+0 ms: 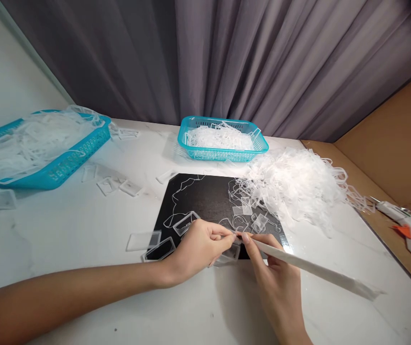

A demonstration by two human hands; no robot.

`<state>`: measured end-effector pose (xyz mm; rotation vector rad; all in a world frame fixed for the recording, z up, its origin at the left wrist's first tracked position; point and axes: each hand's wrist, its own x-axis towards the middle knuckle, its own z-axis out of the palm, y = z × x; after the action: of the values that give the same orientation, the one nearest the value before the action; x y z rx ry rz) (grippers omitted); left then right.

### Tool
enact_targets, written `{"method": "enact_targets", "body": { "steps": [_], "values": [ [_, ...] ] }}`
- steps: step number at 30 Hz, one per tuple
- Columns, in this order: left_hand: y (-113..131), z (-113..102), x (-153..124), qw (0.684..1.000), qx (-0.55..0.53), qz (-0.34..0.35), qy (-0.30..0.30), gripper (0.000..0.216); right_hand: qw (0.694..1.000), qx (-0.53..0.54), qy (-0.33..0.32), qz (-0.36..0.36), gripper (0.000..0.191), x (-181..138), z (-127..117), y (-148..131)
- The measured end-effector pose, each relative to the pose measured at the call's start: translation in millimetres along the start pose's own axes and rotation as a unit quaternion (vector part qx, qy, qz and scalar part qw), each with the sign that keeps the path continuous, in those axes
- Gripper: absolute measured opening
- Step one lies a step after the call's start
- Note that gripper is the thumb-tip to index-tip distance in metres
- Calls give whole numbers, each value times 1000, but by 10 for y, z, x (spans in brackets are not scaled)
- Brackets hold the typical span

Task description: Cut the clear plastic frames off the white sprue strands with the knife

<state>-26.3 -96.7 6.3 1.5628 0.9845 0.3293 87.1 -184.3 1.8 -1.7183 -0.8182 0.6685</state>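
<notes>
My right hand (275, 273) grips a long, flat, off-white stick (320, 270), which slants back to the right over the table. My left hand (198, 247) is closed in a pinch, its fingertips meeting those of the right hand near the stick's front end. Whatever small piece lies between the left fingers is hidden. Beneath both hands is a black mat (212, 201). Clear plastic rectangular frames (162, 250) lie by my left hand, along with a flat clear rectangle (142, 241). Thin clear scraps (259, 223) lie beyond my right hand.
A big heap of clear plastic trimmings (299, 187) covers the mat's back right. A blue basket (223, 154) of clear pieces stands behind the mat; a larger filled blue basket (79, 158) is at left. A white glue gun (403, 220) rests on the brown surface at right.
</notes>
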Motion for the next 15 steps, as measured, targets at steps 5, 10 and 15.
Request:
{"method": "enact_targets", "body": {
  "steps": [5, 10, 15],
  "values": [
    [-18, 12, -10, 1000, -2, 1, 3, 27, 1000, -23, 0, 8, 25, 7, -10, 2],
    [-22, 26, 0, 1000, -5, 2, 5, 29, 1000, -22, 1, -11, 27, 6, 0, 21],
    [7, 70, 19, 1000, -18, 5, 5, 30, 999, -6, 7, -43, 27, -8, 9, 56]
  ]
}}
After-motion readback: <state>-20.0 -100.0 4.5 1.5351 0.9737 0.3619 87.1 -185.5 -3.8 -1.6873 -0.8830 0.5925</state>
